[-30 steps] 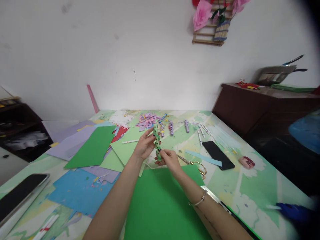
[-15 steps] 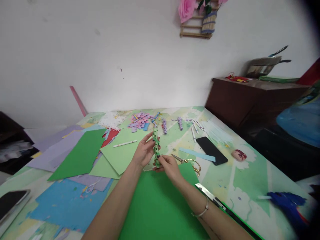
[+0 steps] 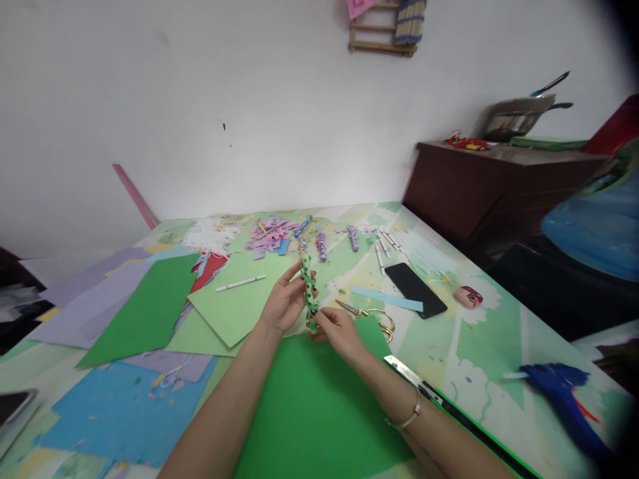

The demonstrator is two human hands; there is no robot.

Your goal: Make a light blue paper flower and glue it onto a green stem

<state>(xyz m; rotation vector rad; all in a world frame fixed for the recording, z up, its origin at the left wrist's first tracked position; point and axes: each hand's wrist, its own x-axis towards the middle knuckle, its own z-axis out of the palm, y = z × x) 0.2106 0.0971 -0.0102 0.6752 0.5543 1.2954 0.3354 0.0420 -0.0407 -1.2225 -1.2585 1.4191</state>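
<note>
Both my hands hold a green paper stick with black dots (image 3: 308, 285) upright above the table. My left hand (image 3: 283, 303) wraps its fingers round the stick's upper and middle part. My right hand (image 3: 339, 330) pinches the stick's lower end. Under my forearms lies a large dark green paper sheet (image 3: 319, 412). Gold-handled scissors (image 3: 370, 314) lie just right of my right hand, apart from it.
Coloured sheets: green (image 3: 144, 309), light green (image 3: 234, 306), blue (image 3: 120, 412), purple (image 3: 94, 293). A white stick (image 3: 240, 283), paper scraps (image 3: 272, 234), several rolled sticks, a black phone (image 3: 415, 289), a light blue strip (image 3: 387, 299), a metal ruler (image 3: 424, 389), a blue glue gun (image 3: 562, 392). A brown cabinet (image 3: 499, 193) stands right.
The view has shifted right and down, so the table contents slid left in the frame. My hands keep hold of the dotted green stick, which sits slightly lower.
</note>
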